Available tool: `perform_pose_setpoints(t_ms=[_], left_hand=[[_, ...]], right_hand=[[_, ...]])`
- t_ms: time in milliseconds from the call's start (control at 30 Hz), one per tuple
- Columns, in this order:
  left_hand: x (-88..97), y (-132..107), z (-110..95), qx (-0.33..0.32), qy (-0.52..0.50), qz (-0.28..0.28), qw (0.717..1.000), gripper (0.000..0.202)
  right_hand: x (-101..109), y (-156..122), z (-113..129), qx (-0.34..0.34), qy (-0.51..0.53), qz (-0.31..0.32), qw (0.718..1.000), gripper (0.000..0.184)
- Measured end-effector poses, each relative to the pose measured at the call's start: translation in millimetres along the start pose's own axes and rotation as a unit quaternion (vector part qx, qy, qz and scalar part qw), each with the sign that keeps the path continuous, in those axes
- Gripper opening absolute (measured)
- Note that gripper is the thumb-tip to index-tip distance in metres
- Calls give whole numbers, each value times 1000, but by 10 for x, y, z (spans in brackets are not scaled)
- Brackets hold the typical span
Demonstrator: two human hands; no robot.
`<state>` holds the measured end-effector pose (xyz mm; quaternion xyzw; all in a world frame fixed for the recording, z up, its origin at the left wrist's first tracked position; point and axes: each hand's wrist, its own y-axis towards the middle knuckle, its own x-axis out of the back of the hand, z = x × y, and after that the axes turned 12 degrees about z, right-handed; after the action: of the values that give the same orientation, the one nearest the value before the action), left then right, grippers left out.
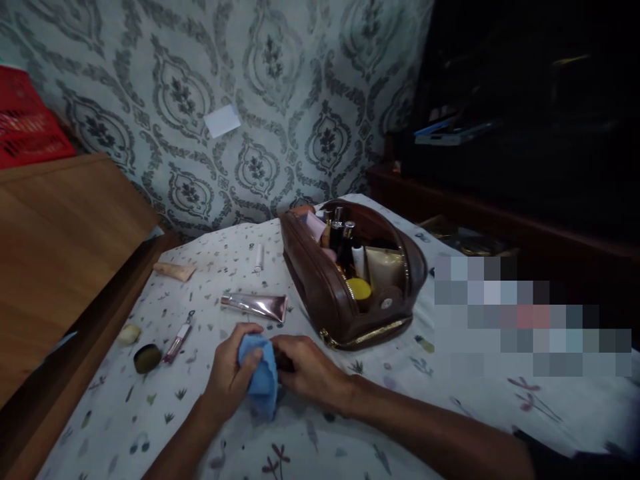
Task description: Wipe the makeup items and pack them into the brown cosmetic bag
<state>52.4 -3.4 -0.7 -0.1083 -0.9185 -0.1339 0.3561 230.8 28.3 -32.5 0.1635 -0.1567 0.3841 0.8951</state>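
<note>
A blue cloth point(263, 383) is bunched in my left hand point(233, 367), with the thumb pressed over it. My right hand point(315, 377) is closed beside the cloth, its fingers around a small dark item point(284, 361) mostly hidden by them. Just behind my hands lies a shiny pink squeeze tube point(256, 306). An open brown cosmetic bag point(320, 287) stands beyond my right hand, holding several bottles, a yellow round item point(359, 289) and a gold pouch-like item point(385, 270).
Left on the patterned cloth point(170, 420) lie a lip gloss tube point(179, 339), a dark round lid-like item point(147, 359), a pale round item point(129, 335) and a beige tube point(175, 271). A small white tube point(259, 257) lies farther back. Wooden furniture point(65, 233) borders the left.
</note>
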Motion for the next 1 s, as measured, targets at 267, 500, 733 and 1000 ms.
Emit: perform_pose_setpoints(t_ms=[267, 500, 733, 1000], left_hand=[[-20, -1, 1, 8, 23, 32, 999, 22], [15, 0, -43, -18, 39, 26, 999, 25], [21, -18, -32, -17, 20, 26, 999, 34], [-38, -49, 4, 17, -81, 18, 996, 43]], right_hand=[[-12, 2, -7, -12, -1, 1, 1000, 11], [-5, 19, 4, -23, -37, 22, 999, 19], [-3, 21, 30, -15, -16, 42, 999, 16], [11, -4, 50, 2, 21, 27, 999, 8]])
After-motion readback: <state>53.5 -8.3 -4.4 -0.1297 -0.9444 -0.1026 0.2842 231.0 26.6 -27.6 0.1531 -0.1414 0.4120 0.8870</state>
